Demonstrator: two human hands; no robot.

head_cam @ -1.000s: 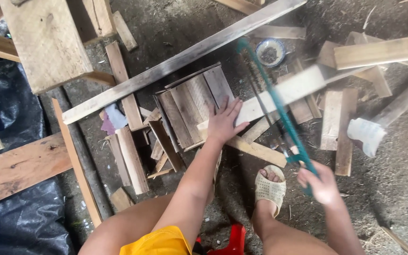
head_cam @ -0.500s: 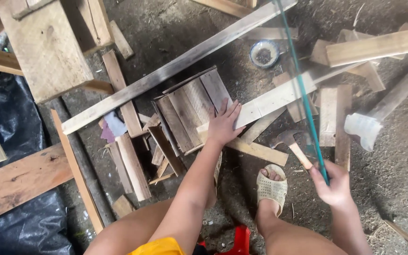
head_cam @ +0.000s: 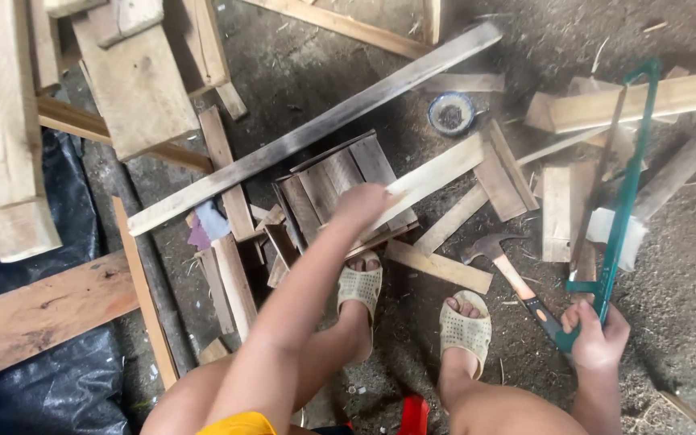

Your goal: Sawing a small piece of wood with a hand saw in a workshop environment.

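Swung out rightward, the green saw (head_cam: 623, 189) hangs from the right hand (head_cam: 598, 337), fingers wrapped round its handle; left hand (head_cam: 362, 201) presses a plank (head_cam: 432, 175). Slipping blade could nick the foot (head_cam: 464, 329).

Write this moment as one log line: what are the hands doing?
left hand: pressing on pale plank | right hand: holding green saw | hammer: on ground
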